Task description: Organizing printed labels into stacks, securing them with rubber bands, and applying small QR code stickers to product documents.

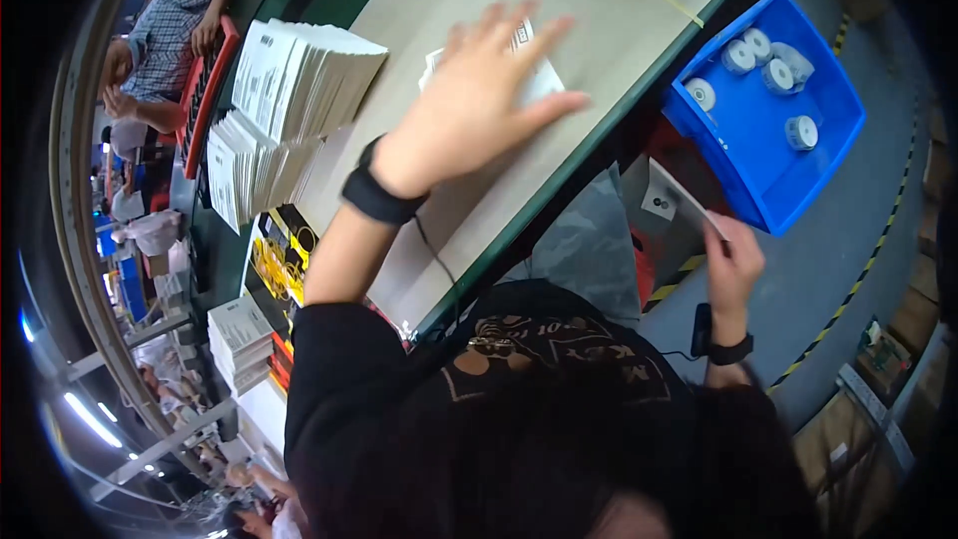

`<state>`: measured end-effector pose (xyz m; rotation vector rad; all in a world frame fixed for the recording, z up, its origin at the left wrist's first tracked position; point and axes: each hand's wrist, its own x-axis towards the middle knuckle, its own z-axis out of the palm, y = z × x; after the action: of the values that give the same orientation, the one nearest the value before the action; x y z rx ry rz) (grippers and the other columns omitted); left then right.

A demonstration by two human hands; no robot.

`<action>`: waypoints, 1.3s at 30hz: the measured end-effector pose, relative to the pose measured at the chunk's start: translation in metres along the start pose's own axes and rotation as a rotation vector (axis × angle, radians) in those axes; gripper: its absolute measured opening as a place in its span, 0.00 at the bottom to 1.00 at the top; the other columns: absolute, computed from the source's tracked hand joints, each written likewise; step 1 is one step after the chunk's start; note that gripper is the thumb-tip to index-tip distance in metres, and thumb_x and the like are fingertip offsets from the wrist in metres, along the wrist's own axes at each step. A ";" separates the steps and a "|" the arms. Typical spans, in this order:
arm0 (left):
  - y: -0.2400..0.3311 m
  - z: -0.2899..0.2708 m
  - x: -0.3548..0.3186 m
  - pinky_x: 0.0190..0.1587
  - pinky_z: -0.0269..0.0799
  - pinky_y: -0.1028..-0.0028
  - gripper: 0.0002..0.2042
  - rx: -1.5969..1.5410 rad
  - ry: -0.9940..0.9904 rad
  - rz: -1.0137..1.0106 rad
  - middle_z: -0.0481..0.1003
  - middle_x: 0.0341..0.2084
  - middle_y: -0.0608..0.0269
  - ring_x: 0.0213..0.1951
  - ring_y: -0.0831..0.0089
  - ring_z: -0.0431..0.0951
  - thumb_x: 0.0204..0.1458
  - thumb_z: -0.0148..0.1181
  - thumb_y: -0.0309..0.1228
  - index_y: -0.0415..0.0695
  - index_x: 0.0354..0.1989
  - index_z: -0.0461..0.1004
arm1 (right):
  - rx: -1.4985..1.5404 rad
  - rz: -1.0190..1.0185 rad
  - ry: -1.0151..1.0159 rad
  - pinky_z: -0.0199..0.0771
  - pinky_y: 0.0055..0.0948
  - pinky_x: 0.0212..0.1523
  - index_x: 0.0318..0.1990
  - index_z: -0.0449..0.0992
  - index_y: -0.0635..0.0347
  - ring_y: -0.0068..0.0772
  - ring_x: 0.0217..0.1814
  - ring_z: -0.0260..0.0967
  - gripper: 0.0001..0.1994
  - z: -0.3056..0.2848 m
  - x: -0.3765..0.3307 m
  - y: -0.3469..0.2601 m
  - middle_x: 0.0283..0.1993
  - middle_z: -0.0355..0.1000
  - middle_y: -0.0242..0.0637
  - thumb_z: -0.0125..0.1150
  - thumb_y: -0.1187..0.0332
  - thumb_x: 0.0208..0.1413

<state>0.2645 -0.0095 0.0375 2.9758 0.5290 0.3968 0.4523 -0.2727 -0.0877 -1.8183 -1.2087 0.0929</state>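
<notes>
My left hand [474,110] is spread wide over the pale tabletop, fingers apart and holding nothing. Beneath its palm and fingers lies a white printed card or label [544,83], mostly covered; whether the hand presses on it I cannot tell. Off the table's right edge, my right hand [735,265] pinches a thin, flat white piece [659,192] by its near end. That piece is tilted and seen nearly edge-on, with small dark round marks on its face. Each wrist wears a black band, and a dark cord hangs from the left one.
A blue bin [823,165] with several white rolls [739,57] stands right of the table. Stacks of flat white cartons [299,80] line the left, near a yellow-and-black box [274,265]. A grey plastic bag [589,245] hangs by the near edge. A co-worker [170,40] sits far left.
</notes>
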 end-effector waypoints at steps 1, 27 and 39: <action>-0.016 -0.016 -0.013 0.58 0.51 0.55 0.29 -0.020 -0.042 -0.052 0.57 0.56 0.47 0.60 0.49 0.53 0.50 0.53 0.47 0.47 0.58 0.57 | -0.022 -0.059 0.012 0.67 0.25 0.32 0.35 0.76 0.62 0.35 0.30 0.68 0.08 -0.011 0.023 -0.026 0.31 0.73 0.40 0.59 0.79 0.45; -0.131 0.030 -0.042 0.47 0.65 0.71 0.22 -0.382 0.040 -0.643 0.72 0.42 0.50 0.45 0.62 0.71 0.48 0.54 0.43 0.40 0.46 0.69 | -0.285 -0.635 -0.034 0.59 0.42 0.54 0.44 0.74 0.51 0.33 0.47 0.65 0.22 0.124 0.106 -0.142 0.43 0.71 0.31 0.57 0.78 0.35; -0.094 -0.007 -0.042 0.47 0.66 0.70 0.22 -0.834 0.151 -0.481 0.71 0.42 0.46 0.45 0.60 0.72 0.46 0.55 0.35 0.42 0.51 0.65 | 0.113 -0.453 0.021 0.68 0.32 0.45 0.50 0.69 0.58 0.37 0.46 0.68 0.18 0.126 0.160 -0.184 0.45 0.70 0.37 0.52 0.74 0.48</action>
<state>0.1938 0.0636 0.0213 1.9620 0.8156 0.6047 0.3439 -0.0523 0.0348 -1.4085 -1.5386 -0.1131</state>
